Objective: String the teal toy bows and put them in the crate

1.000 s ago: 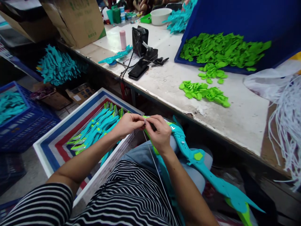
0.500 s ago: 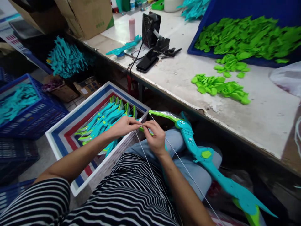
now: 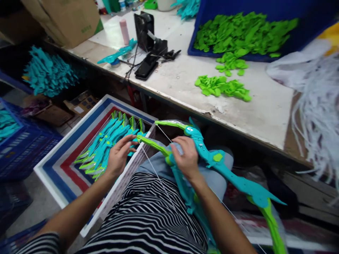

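Observation:
Two toy bows of turquoise and lime-green plastic lie across my lap, each with a white string. My left hand (image 3: 118,157) is beside the green tip of the nearer toy bow (image 3: 155,144), its fingers partly spread; whether they touch the tip I cannot tell. Over the lap, my right hand (image 3: 187,158) hovers between the two bows with thumb and fingers apart and curved, close to the nearer bow's green joint. The farther toy bow (image 3: 230,171) stretches to the right, past the knees. My right forearm hides part of the nearer bow.
At the left, a white crate (image 3: 60,197) with a striped lining holds several finished bows (image 3: 111,137). On the worktable (image 3: 174,83) are loose green pieces (image 3: 224,87), a phone (image 3: 146,67), a pink bottle (image 3: 124,31) and a blue bin (image 3: 194,38). White strings (image 3: 317,106) hang at the right.
My hands were pinched together at the nearer bow's tip and have separated. The left has drawn left of the tip, the right has moved right over the lap. The camera view has shifted right.

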The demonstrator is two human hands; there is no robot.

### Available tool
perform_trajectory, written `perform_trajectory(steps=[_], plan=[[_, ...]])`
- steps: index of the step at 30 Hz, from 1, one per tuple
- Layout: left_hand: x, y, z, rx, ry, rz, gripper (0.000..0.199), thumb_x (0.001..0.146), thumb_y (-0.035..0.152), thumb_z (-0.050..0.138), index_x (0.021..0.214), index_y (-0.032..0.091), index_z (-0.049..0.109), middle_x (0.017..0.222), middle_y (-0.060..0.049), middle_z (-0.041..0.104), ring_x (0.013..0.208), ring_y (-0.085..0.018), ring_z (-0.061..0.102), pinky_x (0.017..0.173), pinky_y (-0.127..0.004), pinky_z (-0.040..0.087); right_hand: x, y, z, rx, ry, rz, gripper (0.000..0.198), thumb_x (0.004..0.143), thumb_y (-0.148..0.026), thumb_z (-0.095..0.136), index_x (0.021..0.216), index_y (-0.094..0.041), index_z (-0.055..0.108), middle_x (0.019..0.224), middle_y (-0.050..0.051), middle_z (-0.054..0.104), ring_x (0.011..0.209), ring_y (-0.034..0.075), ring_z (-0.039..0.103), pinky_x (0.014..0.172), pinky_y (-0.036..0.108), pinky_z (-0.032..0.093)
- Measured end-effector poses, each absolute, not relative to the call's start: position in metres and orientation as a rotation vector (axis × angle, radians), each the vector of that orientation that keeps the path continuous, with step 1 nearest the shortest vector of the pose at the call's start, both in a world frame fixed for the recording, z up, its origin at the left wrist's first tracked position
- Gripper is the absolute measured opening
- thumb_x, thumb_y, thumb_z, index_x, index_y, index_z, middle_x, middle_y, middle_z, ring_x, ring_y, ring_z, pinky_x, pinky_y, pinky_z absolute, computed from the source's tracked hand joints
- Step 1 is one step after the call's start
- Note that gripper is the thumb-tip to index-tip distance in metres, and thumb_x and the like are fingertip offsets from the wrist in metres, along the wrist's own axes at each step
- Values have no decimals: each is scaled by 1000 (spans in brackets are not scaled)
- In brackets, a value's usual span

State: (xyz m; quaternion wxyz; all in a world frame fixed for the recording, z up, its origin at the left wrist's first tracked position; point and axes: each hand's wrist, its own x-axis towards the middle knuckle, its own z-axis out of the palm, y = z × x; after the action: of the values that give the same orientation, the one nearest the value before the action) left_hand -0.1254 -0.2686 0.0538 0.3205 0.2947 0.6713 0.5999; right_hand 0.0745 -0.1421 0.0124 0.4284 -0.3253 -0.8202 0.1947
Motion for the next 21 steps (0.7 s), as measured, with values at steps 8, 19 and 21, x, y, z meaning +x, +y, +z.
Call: perform_trajectory(steps=[8, 19, 21], plan=[[-64, -291, -17, 2157, 1289, 767, 29, 88, 16, 46, 110, 21, 64, 118, -11, 63, 117, -23, 54, 97, -43, 46, 205, -131, -37, -1599, -2375, 87, 49, 81, -41, 58, 122, -13, 54, 118, 22, 50, 106, 37, 45, 83, 51, 41], [-7, -205, 15, 2696, 908, -36, 31, 86, 28, 50, 112, 15, 58, 99, -12, 60, 86, -25, 58, 72, -36, 47, 221, -82, 16, -1098, -2307, 1773, 36, 71, -40, 67, 99, -18, 65, 88, 4, 68, 78, 18, 64, 70, 29, 52], [-10, -196, 23, 2593, 1070, -66, 42, 81, 33, 53, 120, 15, 55, 107, -14, 58, 90, -27, 58, 71, -36, 48, 215, -76, 16, -1066, -2310, 1988, 39, 64, -46, 73, 91, -17, 69, 78, 2, 69, 67, 16, 63, 60, 27, 52]])
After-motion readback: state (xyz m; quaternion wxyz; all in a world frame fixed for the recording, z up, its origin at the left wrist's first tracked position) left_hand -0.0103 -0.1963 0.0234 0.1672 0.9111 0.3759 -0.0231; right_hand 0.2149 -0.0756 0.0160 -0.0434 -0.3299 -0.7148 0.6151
